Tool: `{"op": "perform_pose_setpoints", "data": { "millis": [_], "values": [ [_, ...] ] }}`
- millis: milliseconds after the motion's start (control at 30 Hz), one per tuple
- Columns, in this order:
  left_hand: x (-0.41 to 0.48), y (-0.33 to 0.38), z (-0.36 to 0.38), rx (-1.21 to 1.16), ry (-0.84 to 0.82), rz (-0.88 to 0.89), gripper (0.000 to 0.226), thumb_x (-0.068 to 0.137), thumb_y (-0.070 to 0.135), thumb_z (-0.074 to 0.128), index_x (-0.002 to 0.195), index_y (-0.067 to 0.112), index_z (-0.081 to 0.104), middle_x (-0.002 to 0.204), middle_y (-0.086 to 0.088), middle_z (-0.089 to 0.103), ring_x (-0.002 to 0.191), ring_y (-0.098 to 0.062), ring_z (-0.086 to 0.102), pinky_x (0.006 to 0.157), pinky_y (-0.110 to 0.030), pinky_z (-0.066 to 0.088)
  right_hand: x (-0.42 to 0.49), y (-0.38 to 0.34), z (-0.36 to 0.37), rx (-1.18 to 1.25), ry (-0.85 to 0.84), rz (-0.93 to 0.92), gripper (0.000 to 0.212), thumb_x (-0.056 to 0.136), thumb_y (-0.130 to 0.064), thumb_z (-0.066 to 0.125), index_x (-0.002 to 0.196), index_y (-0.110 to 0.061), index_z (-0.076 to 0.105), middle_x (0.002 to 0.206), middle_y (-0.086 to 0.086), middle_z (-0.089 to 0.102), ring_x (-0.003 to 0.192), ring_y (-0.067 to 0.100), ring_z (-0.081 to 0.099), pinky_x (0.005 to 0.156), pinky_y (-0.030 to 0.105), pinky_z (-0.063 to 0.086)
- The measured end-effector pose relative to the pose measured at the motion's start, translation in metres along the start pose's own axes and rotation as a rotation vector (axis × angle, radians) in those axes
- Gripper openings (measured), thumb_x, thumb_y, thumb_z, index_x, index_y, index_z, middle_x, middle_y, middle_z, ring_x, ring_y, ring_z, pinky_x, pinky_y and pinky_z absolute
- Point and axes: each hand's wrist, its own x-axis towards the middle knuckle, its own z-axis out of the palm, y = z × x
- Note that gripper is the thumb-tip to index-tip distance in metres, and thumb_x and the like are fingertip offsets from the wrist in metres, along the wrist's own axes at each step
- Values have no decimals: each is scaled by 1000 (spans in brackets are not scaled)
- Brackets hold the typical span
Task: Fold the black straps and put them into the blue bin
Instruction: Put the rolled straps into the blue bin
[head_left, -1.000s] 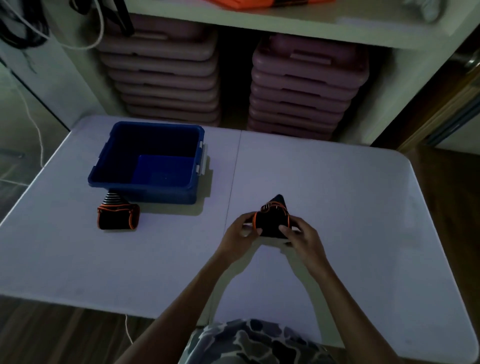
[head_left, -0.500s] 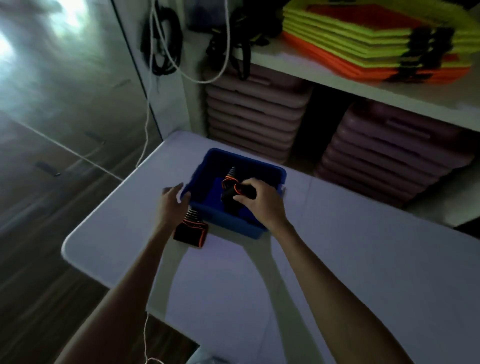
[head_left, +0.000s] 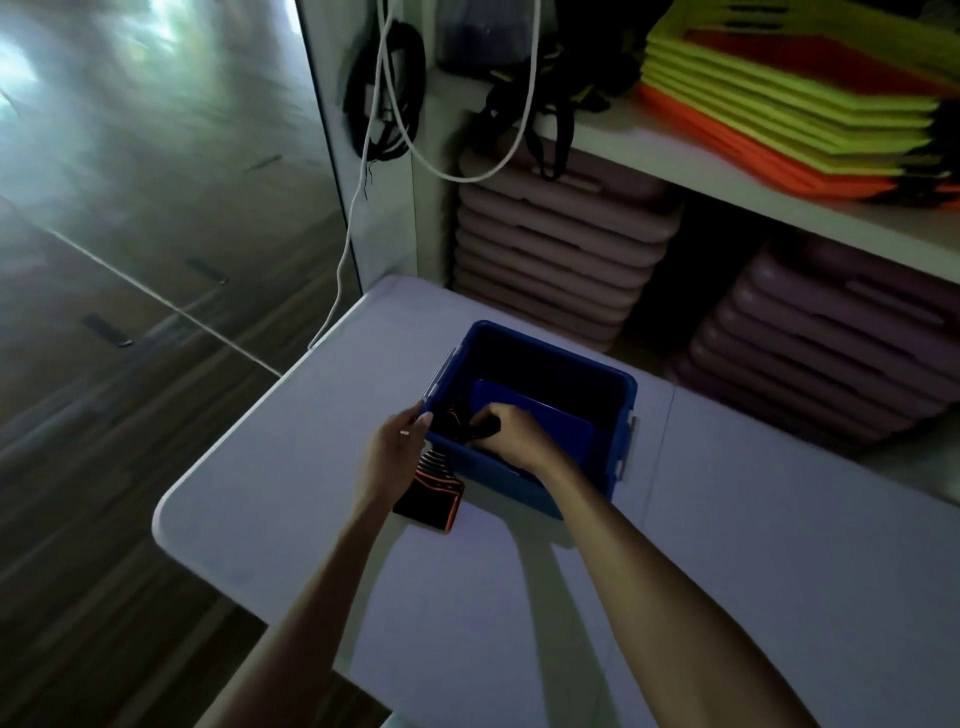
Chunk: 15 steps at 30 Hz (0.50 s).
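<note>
The blue bin (head_left: 621, 395) stands on the white table (head_left: 727, 597) near its left end. My right hand (head_left: 511, 434) reaches down inside the bin at its near-left corner, fingers closed on a folded black strap with orange trim (head_left: 460, 423). My left hand (head_left: 397, 454) rests against the bin's near-left outer corner, fingers on the rim. A second black strap with orange edging (head_left: 434, 493) lies on the table just in front of the bin, partly hidden under my left hand.
Behind the table a white shelf unit holds stacks of pink step boards (head_left: 561, 249) below and yellow and orange mats (head_left: 795, 98) above. Black cords and a white cable (head_left: 405, 135) hang at the unit's left side. Wooden floor lies left of the table.
One second ago both hands folded the strap at mid-table. My right hand carried it over the bin and has now lowered it inside; my left hand moved to the bin's corner.
</note>
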Motion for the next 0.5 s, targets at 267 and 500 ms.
{"op": "perform_pose_setpoints", "data": {
  "millis": [267, 500],
  "values": [
    [0, -5, 4, -20, 33, 21, 36, 90, 40, 50, 118, 22, 61, 104, -9, 66, 78, -13, 61, 85, -46, 54, 0, 0, -3, 2, -38, 6, 38, 82, -24, 73, 117, -16, 63, 121, 1, 64, 112, 16, 58, 86, 23, 40],
    [-5, -5, 6, 9, 50, 61, 24, 96, 31, 46, 116, 23, 58, 101, -6, 68, 85, -21, 66, 78, -34, 50, -6, 0, -5, 19, 8, 10, 32, 87, -26, 67, 118, -16, 62, 125, 3, 63, 114, 16, 57, 87, 23, 39]
  ]
}}
